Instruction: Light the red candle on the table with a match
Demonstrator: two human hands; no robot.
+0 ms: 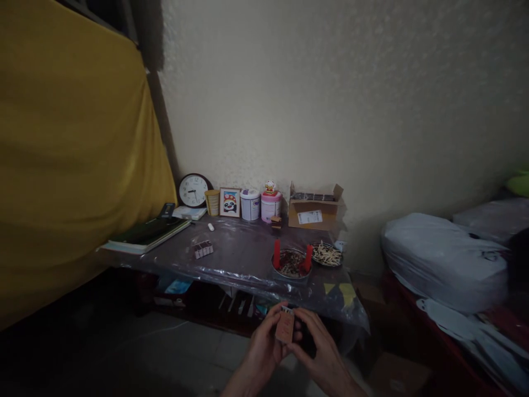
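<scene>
Low in the view, my left hand (264,342) and my right hand (316,344) are both closed around a small matchbox (285,325), held upright between them in front of the table's near edge. Ahead on the plastic-covered table (243,256) a round metal tray (291,263) holds dark bits and two red upright pieces. Beside it a second dish (327,255) is full of matchsticks. A short row of small matchboxes (203,249) lies left of centre on the table.
Along the wall stand a clock (193,190), a yellow cup (212,202), a framed panda picture (230,202), two tins (260,205) and an open cardboard box (316,209). Books (149,234) lie at left by a yellow curtain (70,160). Plastic-wrapped bundles (444,259) fill the right.
</scene>
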